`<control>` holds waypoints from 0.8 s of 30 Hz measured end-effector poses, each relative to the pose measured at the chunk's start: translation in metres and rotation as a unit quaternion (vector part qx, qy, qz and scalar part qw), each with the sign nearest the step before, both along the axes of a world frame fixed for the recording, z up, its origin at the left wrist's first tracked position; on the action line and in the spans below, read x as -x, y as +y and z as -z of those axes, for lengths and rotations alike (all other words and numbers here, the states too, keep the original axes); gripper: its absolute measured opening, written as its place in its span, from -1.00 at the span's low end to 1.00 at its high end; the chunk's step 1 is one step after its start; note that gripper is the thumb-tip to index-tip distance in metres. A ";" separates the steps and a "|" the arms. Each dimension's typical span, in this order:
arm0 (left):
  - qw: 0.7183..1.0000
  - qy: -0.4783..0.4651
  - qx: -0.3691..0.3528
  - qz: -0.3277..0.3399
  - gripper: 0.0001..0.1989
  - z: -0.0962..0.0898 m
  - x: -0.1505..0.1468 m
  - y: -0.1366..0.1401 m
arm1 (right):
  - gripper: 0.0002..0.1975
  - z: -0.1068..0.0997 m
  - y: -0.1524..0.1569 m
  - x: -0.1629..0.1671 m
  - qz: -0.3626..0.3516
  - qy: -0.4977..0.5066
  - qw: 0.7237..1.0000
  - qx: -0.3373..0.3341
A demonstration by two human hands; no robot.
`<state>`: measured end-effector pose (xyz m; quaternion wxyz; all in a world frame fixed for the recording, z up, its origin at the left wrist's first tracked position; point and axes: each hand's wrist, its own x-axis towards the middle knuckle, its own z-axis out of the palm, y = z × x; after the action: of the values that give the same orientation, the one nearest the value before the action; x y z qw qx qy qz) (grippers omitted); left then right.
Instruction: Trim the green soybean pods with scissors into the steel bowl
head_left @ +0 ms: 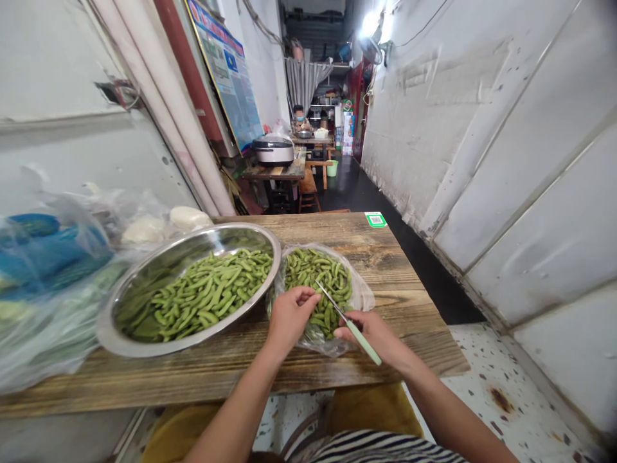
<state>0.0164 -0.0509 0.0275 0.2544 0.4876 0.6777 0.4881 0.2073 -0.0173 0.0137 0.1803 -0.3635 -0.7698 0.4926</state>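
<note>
My left hand (292, 316) is closed in a pinch over a clear plastic bag (362, 290) of green soybean pods (325, 265). What sits between its fingertips is too small to make out. My right hand (371, 331) grips scissors (359, 337) with pale green handles, seen edge-on. Their narrow blades point up and left, the tips close to my left thumb and fingers. To the left of the bag stands a wide steel basin (157, 347), tilted in view, with many more soybean pods (212, 292) inside.
The wooden table (400, 276) carries a QR-code card (376, 220) at its far right corner. Plastic bags (62, 276) with blue and pale contents crowd the left side. Beyond are another table (294, 170) with a white-and-black appliance (273, 152), and a green bin (332, 168). A wall (482, 148) runs along the right.
</note>
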 end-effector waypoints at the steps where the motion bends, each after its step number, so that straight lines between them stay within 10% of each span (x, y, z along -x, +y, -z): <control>1: 0.999 -0.032 0.003 0.003 -0.85 0.000 0.000 0.001 | -0.61 0.002 0.001 0.001 0.001 -0.002 1.000 -0.004; 12: 0.897 -0.441 -0.036 -0.005 -0.69 -0.009 0.001 -0.001 | -0.54 0.002 -0.006 0.000 -0.011 0.077 0.980 0.183; 24: 0.884 -0.464 -0.054 -0.023 -0.67 -0.006 -0.012 -0.003 | -0.57 -0.005 -0.011 0.007 -0.024 0.100 0.978 0.183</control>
<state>0.0280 -0.0543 0.0339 0.5022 0.2027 0.4655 0.7000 0.2001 -0.0282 0.0192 0.1750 -0.3204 -0.6531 0.6634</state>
